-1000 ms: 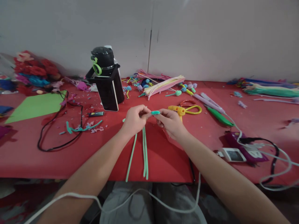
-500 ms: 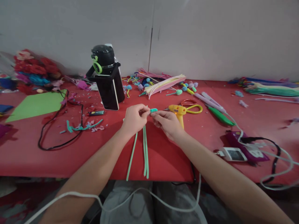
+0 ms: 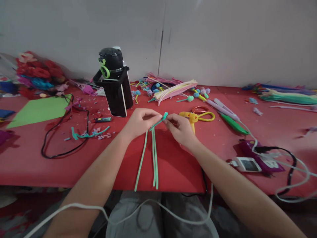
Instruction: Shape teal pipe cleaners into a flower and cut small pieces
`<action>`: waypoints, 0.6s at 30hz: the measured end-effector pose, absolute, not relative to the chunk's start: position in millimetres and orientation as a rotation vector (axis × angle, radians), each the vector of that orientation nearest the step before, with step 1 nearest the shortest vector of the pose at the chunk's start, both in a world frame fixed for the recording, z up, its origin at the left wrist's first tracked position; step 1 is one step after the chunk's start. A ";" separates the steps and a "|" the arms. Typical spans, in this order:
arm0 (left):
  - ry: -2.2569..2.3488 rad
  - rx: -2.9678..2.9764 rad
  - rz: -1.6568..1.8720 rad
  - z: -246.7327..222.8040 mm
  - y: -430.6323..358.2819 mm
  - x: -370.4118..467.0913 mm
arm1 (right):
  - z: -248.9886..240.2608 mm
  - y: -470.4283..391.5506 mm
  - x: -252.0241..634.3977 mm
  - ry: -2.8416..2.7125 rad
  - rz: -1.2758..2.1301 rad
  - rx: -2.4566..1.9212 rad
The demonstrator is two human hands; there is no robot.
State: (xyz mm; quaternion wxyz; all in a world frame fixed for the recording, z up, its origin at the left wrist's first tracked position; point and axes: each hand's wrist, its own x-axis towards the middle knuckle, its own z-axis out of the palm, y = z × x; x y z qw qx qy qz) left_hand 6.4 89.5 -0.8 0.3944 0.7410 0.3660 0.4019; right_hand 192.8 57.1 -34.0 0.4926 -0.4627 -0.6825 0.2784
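Note:
A green pipe cleaner [image 3: 157,124] with a coiled, thicker tip is pinched between my two hands above the red table. My left hand [image 3: 143,121] grips it from the left, thumb and fingertips together near the coil. From the right, my right hand [image 3: 180,128] closes its thumb and fingers at the coiled end. Below them, several straight green pipe cleaners [image 3: 154,158] lie on the table, their upper ends partly behind my left hand. A yellow hot glue gun [image 3: 190,116] rests just beyond my right hand, its lower part partly hidden.
A black bottle [image 3: 111,59] and a phone [image 3: 115,99] in a black holder stand back left. Pink and yellow pipe cleaners [image 3: 175,91] lie behind. Yellow-handled scissors [image 3: 208,116], a lilac flat iron [image 3: 224,109] and a power bank [image 3: 247,164] with cables are right. A white cord [image 3: 133,216] crosses my lap.
The coiled end has turned from lying level to pointing up, and a straight stem now shows beneath it. My hands have shifted slightly around it.

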 end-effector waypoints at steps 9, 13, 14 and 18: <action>0.895 1.574 0.892 -2.6 97.8 0.3 | -34.8 57.8 193.2 -1.794 0.817 -1.039; 0.890 1.596 0.872 -3.6 96.9 -0.2 | -33.6 58.4 194.3 -1.769 0.832 -1.095; 0.885 1.606 0.866 -3.7 97.2 -0.6 | -33.5 58.6 194.6 -1.760 0.847 -1.097; 0.853 1.693 0.796 -2.8 98.5 -2.7 | -33.8 59.5 195.1 -1.696 0.971 -1.119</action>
